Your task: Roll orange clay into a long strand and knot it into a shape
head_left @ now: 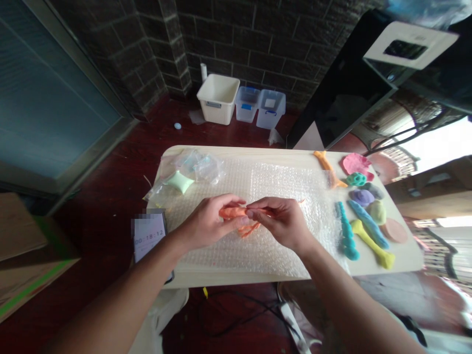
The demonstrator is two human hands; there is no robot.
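Between both hands, above the middle of the table, is a piece of orange modelling clay (232,212), rounded and elongated. My left hand (208,219) curls around its left part, thumb below and fingers above. The fingertips of my right hand (280,219) pinch its right end, where a thin orange bit sticks out under the fingers. Thin orange clay strands (250,230) show just beneath the hands; whether they hang from the piece or lie on the bubble wrap (287,255), I cannot tell.
Along the right of the table (400,255) lie several clay shapes: an orange one (328,168), a pink dish (356,164), a teal twist (345,231), a yellow bone shape (372,243). At left are a pale green packet (180,182), clear bags (208,167) and a phone (149,238) showing a timer.
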